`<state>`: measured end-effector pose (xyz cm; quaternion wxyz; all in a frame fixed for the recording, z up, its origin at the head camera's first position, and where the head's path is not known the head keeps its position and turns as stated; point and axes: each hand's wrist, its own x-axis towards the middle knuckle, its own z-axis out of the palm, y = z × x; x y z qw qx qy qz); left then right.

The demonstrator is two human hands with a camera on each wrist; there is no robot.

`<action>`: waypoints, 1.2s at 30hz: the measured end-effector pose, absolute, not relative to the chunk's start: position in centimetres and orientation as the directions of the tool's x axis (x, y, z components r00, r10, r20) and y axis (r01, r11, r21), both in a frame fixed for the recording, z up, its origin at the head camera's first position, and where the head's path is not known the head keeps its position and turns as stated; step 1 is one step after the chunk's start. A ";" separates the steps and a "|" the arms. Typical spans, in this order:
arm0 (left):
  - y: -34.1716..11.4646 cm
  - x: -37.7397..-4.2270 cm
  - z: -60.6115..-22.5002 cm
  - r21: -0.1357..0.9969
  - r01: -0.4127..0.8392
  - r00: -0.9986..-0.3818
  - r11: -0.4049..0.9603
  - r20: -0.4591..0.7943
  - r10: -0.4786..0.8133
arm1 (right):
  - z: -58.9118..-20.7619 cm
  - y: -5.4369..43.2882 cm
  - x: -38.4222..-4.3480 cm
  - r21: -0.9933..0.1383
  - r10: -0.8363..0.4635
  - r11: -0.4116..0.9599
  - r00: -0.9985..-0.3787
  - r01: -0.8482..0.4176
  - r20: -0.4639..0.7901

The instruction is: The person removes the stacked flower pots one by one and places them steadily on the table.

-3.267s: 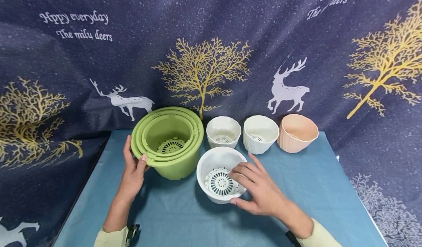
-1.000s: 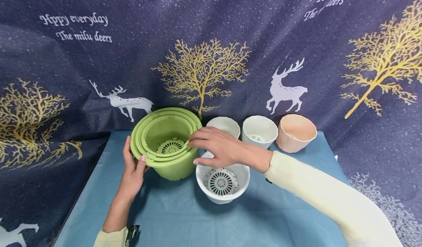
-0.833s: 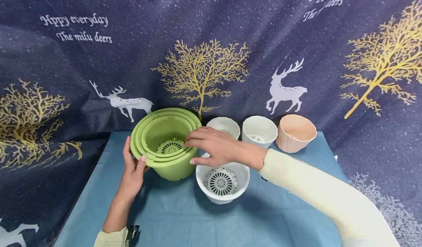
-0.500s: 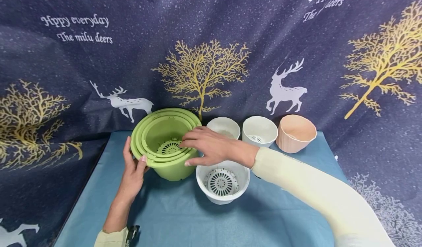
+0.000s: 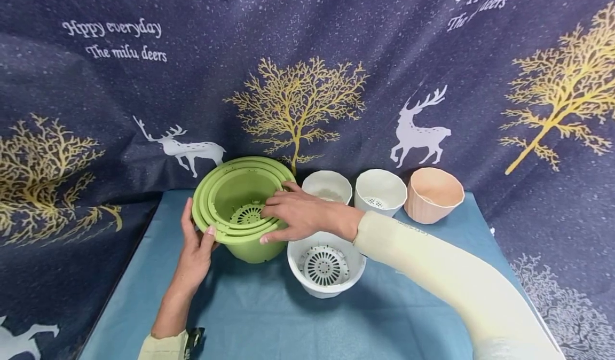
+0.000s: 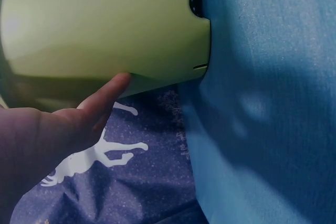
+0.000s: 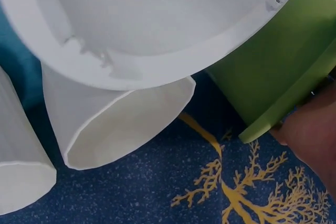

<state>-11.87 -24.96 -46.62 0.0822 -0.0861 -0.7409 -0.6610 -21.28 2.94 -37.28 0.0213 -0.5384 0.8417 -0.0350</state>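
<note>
A stack of nested green flowerpots (image 5: 254, 249) stands tilted toward me at the left in the head view. My left hand (image 5: 194, 248) holds its left side, thumb on the rim. In the left wrist view, a finger of the left hand (image 6: 68, 124) lies along the pot's outer wall. At the stack's right rim, my right hand (image 5: 300, 213) has its fingers bent over into the pots and its thumb outside, gripping the edge. Which rims it grips is partly hidden. Beneath the right hand sits a white flowerpot (image 5: 353, 280) with a slotted bottom.
Along the back stand two smaller white fluted pots, a left one (image 5: 319, 181) partly behind the right hand and a right one (image 5: 384, 189), then a peach pot (image 5: 423, 210). A blue cloth (image 5: 269, 317) covers the table. A dark patterned curtain (image 5: 336, 39) hangs behind.
My right hand has left the white flowerpot and moved left to the green stack's right rim, its fingers curling over the edge. The left hand has stayed on the stack.
</note>
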 end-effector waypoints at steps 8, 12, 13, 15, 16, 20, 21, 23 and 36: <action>-25.0 -11.9 -46.7 0.963 0.232 -0.973 0.141 0.232 0.015 | -37.1 1.8 -21.4 -0.065 -0.871 0.486 -0.477 -0.872 -0.115; -25.0 -11.8 -46.7 0.964 0.225 -0.974 0.139 0.225 0.014 | -36.8 1.2 -21.6 -0.060 -0.849 0.513 -0.497 -0.856 -0.177; -25.0 -11.8 -46.7 0.965 0.221 -0.975 0.139 0.221 0.014 | -36.7 1.1 -21.6 -0.059 -0.843 0.520 -0.502 -0.852 -0.192; -25.0 -11.8 -46.7 0.966 0.220 -0.975 0.139 0.220 0.010 | -36.6 0.9 -21.7 -0.057 -0.831 0.532 -0.509 -0.845 -0.223; -25.0 -11.8 -46.7 0.965 0.219 -0.976 0.142 0.220 0.010 | -36.5 0.8 -21.8 -0.056 -0.823 0.540 -0.513 -0.840 -0.241; -24.9 -12.0 -46.7 0.964 0.222 -0.975 0.144 0.223 0.007 | -36.1 0.6 -21.9 -0.061 -0.797 0.562 -0.521 -0.825 -0.306; -24.9 -12.0 -46.6 0.965 0.223 -0.975 0.139 0.224 0.009 | -36.0 0.5 -21.9 -0.064 -0.791 0.567 -0.521 -0.821 -0.319; -24.9 -12.0 -46.6 0.967 0.224 -0.974 0.122 0.224 0.009 | -35.8 0.5 -22.0 -0.073 -0.786 0.573 -0.522 -0.817 -0.331; -24.9 -12.1 -46.9 0.967 0.230 -0.973 0.108 0.232 -0.004 | -36.2 0.7 -21.8 -0.076 -0.823 0.548 -0.520 -0.833 -0.230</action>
